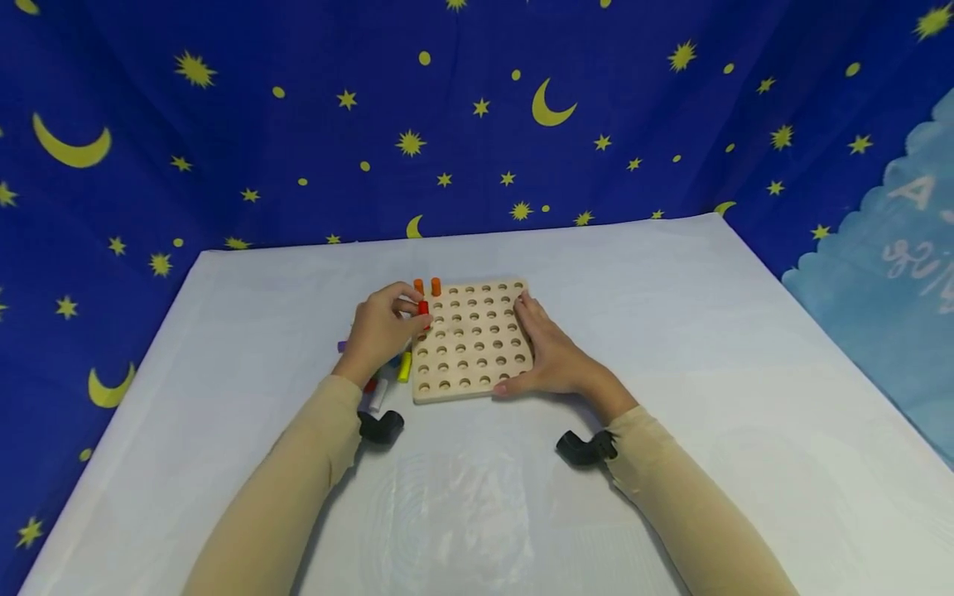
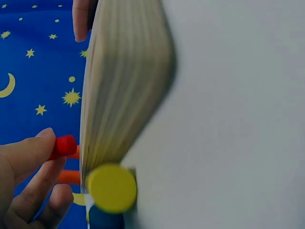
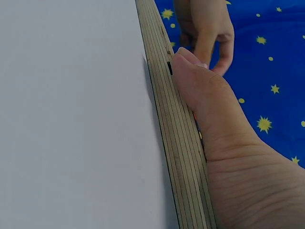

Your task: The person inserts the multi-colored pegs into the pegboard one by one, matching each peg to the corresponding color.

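Note:
In the head view my left hand (image 1: 382, 329) pinches a red peg (image 1: 424, 311) between thumb and fingers, over the left side of a wooden pegboard (image 1: 455, 396). The left wrist view shows this red peg (image 2: 65, 146) sticking out past the thumb tip, close by the board's face. Two orange pegs, one at the back left corner (image 1: 418, 286) and another beside it (image 1: 436, 286), stand upright in holes. My right hand (image 1: 555, 356) rests against the board's right side, fingers stretched along that edge and thumb at the front edge.
Left of the board lie loose pegs, partly hidden by my left hand: a yellow peg (image 1: 405, 367), a white peg (image 1: 378, 395), a purple peg (image 1: 342, 347) and others. A white cloth (image 1: 671, 331) covers the table. Behind hangs a blue curtain (image 1: 477, 50) with stars and moons.

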